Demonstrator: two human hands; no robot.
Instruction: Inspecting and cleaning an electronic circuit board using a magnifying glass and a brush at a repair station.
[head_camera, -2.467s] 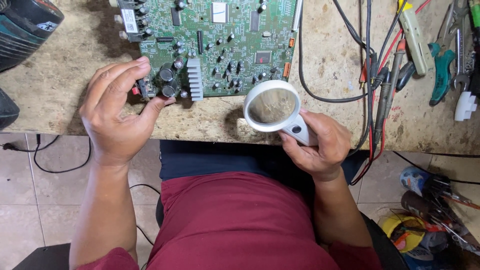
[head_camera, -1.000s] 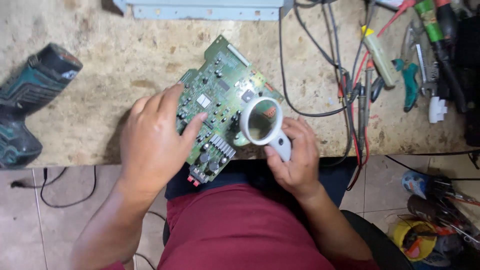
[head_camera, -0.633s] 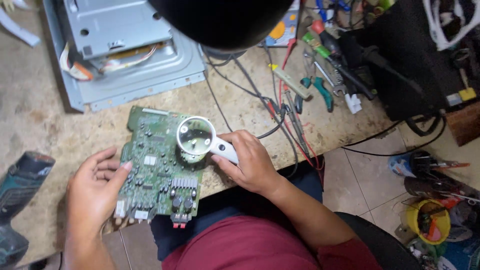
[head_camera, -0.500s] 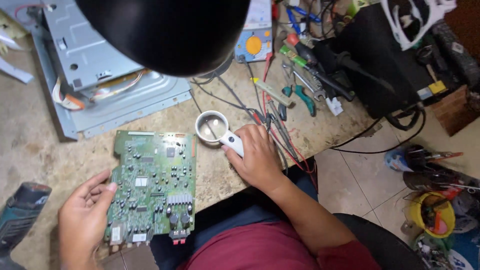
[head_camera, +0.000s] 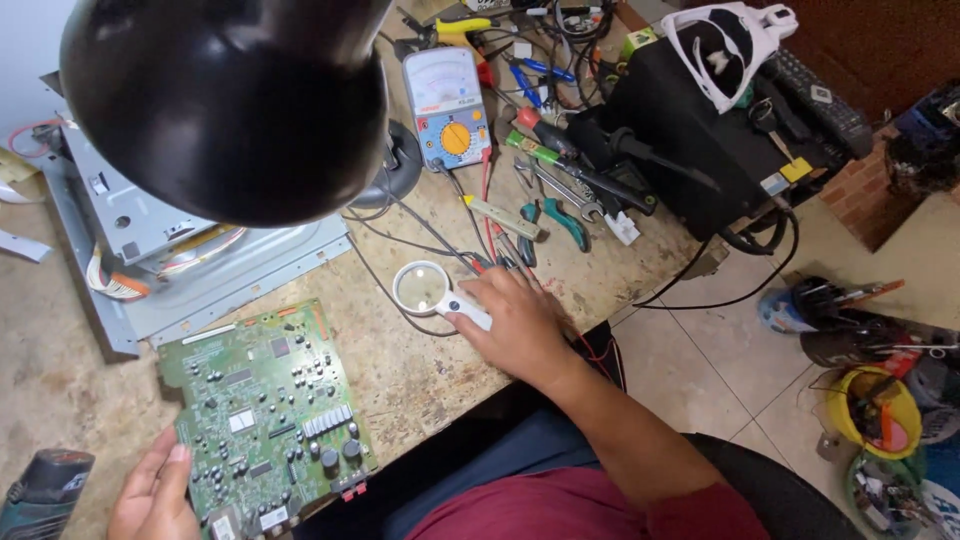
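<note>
Workbench (head_camera: 420, 380) clutter surrounds a green circuit board (head_camera: 265, 415), long axis running 11 to 5 o'clock. Left hand (head_camera: 155, 495) rests open at its 8 o'clock edge; right hand (head_camera: 520, 325) grips a magnifying glass (head_camera: 425, 288), lens toward 10 o'clock.

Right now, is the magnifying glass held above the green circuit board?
No, the magnifying glass lies on the workbench under the right hand, apart from the circuit board.

magnifying glass (head_camera: 424, 288) lowered onto bench, circuit board (head_camera: 265, 415) laid flat
</note>
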